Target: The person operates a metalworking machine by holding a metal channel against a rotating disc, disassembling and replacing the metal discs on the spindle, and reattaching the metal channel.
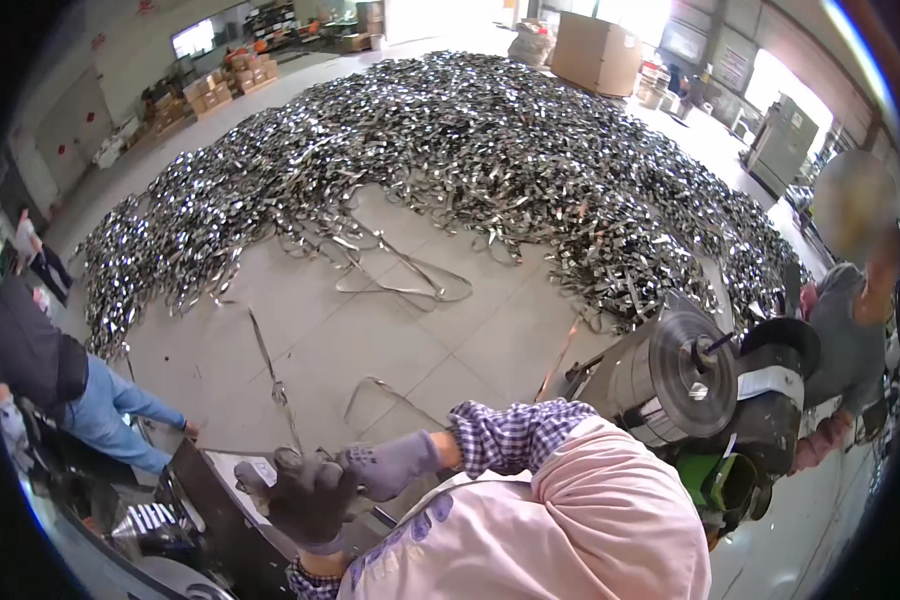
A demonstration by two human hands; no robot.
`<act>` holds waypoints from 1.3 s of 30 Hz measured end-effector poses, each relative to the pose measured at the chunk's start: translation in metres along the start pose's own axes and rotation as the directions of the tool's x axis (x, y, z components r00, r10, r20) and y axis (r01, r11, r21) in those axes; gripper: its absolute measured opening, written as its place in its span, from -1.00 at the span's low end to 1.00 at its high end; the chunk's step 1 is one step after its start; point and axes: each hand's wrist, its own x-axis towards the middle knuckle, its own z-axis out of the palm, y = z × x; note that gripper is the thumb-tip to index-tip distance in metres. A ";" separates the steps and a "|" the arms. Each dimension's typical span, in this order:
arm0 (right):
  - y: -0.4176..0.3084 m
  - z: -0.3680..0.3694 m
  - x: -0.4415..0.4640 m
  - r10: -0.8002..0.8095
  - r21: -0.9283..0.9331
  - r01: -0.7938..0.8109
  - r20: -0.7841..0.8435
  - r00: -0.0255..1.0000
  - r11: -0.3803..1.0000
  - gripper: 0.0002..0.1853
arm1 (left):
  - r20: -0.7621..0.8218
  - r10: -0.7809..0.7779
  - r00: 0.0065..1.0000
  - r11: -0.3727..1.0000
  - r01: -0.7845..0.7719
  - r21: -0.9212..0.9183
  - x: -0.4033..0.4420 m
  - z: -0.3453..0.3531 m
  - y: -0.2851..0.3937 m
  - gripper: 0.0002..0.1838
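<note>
My left hand [312,500], in a dark glove, is closed at the bottom centre-left. A thin metal strip [280,395] rises from the floor to its fingers. My right hand [395,467], in a grey-purple glove, reaches across from the right and meets the left. Its fingers are bent, and their tips are hidden where the two hands overlap, so what they hold cannot be made out. Just beyond the left hand is a crumpled greyish piece [255,476], too blurred to name. Beneath both hands lies a dark workbench edge [232,520].
A big heap of shiny metal strips [450,140] spreads over the tiled floor [370,345]. To my right stand a metal drum [660,375] and a green container [705,480]. People [95,385] bend at the left; another person [840,330] is at the right.
</note>
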 end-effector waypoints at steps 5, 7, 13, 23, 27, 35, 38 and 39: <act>0.102 0.072 -0.023 -0.154 -0.242 0.228 0.290 0.945 0.943 -0.77 | -0.040 -0.106 0.994 0.971 0.112 0.210 0.003 0.022 -0.012 -0.30; 0.089 0.060 -0.026 -0.071 -0.240 0.221 0.511 0.857 0.945 -0.79 | 0.028 -0.199 0.980 0.929 0.179 0.322 0.007 0.015 -0.016 -0.28; 0.068 0.040 -0.020 0.145 -0.392 -0.161 -0.071 0.987 0.906 -0.67 | 0.020 -0.067 0.998 0.878 0.049 0.476 0.031 -0.009 0.001 -0.24; 0.083 0.031 -0.013 -0.065 -0.506 -0.187 -0.439 0.896 0.842 -0.81 | -0.135 -0.175 0.975 0.884 0.216 0.415 0.044 -0.042 -0.017 -0.25; 0.106 0.043 -0.011 -0.210 -0.641 -0.071 -0.352 0.912 0.764 -0.79 | -0.176 -0.159 0.972 0.876 0.221 0.429 0.056 -0.042 -0.017 -0.25; 0.067 0.020 -0.008 0.223 0.141 -0.185 -0.341 0.913 0.973 -0.83 | -0.185 -0.108 0.977 0.881 0.181 0.437 0.062 -0.039 -0.005 -0.22; 0.062 0.002 -0.026 0.543 0.535 -0.361 -0.231 0.807 0.764 -0.80 | -0.175 -0.062 0.983 0.889 0.134 0.438 0.060 -0.034 0.007 -0.21; 0.048 0.002 -0.018 0.403 0.423 -0.251 -0.321 0.857 0.871 -0.79 | -0.169 -0.043 0.985 0.892 0.114 0.437 0.058 -0.030 0.012 -0.20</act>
